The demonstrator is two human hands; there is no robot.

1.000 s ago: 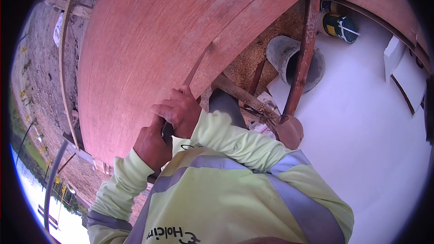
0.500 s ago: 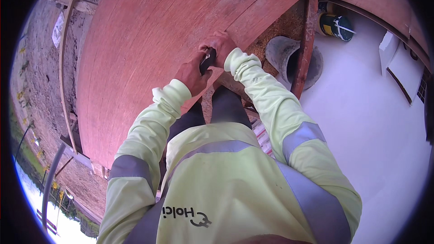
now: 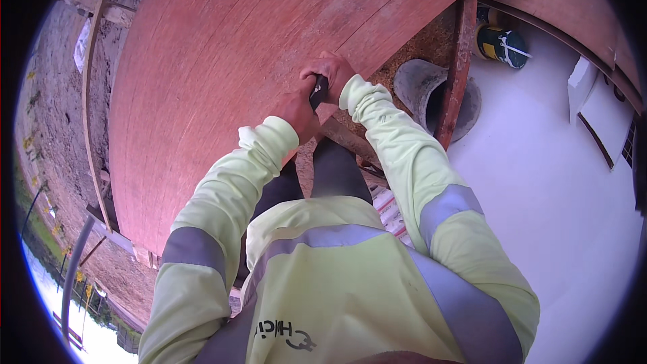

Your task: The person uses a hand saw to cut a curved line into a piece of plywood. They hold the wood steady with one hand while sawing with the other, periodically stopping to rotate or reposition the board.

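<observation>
My left hand [image 3: 296, 111] is closed round a small black hand tool [image 3: 319, 92], whose exact kind I cannot make out. Just beyond it, my right hand [image 3: 333, 74] curls its fingers over the top of the same tool. Both hands are together above the near edge of a large reddish wooden board [image 3: 202, 94]. Much of the tool is covered by my fingers, and its far end is hidden.
Right of the board are a red-brown bar [image 3: 457, 67], a grey bucket [image 3: 421, 91] lying on its side and a dark green bucket [image 3: 505, 47]. White panels [image 3: 600, 108] stand farther right. A long timber strip [image 3: 89, 94] and rough ground lie left.
My left hand and forearm have shifted slightly right, closer to my right hand. The black tool now stands more upright between them. Both hands keep their hold.
</observation>
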